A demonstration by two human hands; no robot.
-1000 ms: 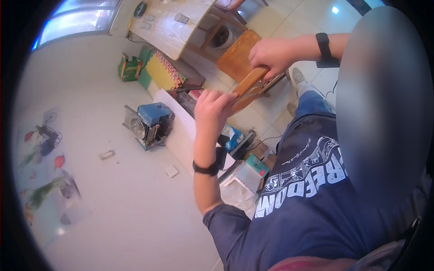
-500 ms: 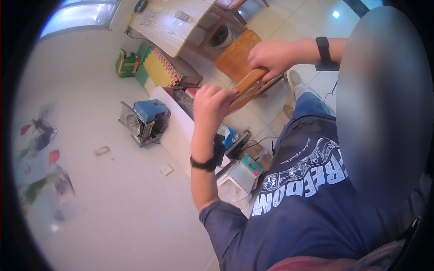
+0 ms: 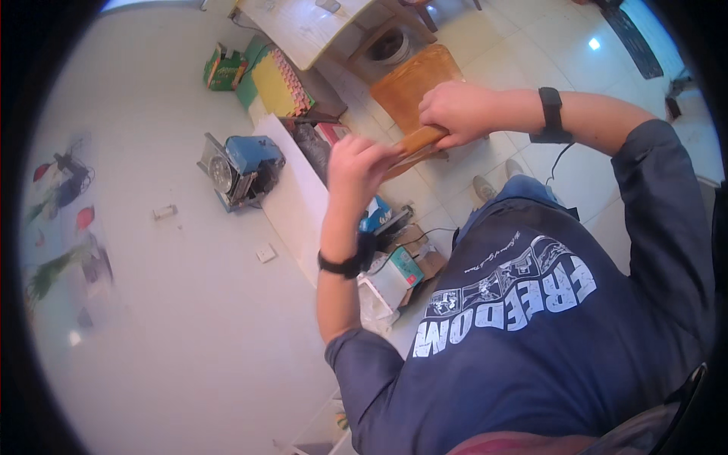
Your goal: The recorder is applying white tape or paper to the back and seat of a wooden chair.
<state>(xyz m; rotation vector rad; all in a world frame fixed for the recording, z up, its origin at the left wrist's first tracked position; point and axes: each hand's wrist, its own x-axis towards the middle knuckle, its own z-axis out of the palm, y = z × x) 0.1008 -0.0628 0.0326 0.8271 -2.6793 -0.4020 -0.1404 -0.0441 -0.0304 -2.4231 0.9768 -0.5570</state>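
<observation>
Wooden strip, held mid-air at 12 o'clock, left hand pinching its near end, right hand clenched over the far end; risk: slipping grip dropping it onto floor clutter.

You get a bright, evenly lit scene with soft daylight and only faint shadows. A small glare spot shines on the floor tiles at upper right. The fisheye lens bends straight edges toward the rim, and a black vignette rings the frame. The left side looks hazy and washed out; both hands are slightly motion-blurred.
</observation>
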